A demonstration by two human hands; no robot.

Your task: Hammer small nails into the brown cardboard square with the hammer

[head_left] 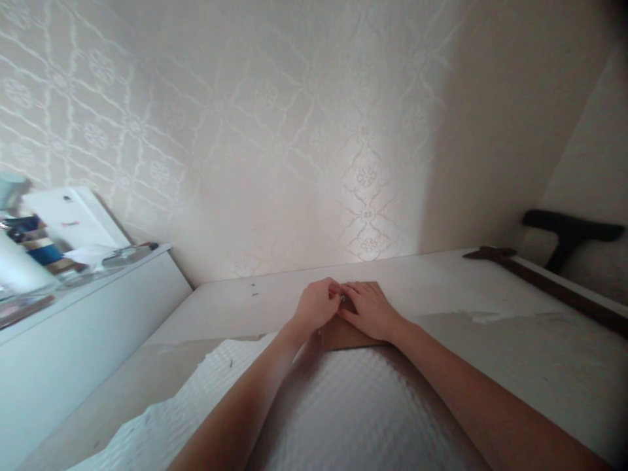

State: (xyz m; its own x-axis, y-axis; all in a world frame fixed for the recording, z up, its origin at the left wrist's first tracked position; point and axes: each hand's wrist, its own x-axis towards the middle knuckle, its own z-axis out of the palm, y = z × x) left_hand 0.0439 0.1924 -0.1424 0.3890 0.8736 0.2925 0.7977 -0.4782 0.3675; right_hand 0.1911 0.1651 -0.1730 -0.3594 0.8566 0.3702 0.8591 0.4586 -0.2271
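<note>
A small brown flat piece, like cardboard or a thin wooden board point(349, 335), lies on the pale tabletop point(490, 340) close to the wall. Both my hands rest on it, side by side and touching. My left hand point(318, 305) has its fingers curled in a pinch at the board's top edge. My right hand point(369, 309) lies over the board with fingers bent toward the same spot. What the fingertips pinch is too small to make out. A white textured sheet, like bubble wrap point(343, 412), covers the table under my forearms.
A patterned pale wall point(294, 131) stands right behind the table. At left a white cabinet point(88, 307) carries bottles, papers and clutter point(44, 248). At the right edge lie a long dark wooden strip point(549, 281) and a black handle-like object point(569, 232).
</note>
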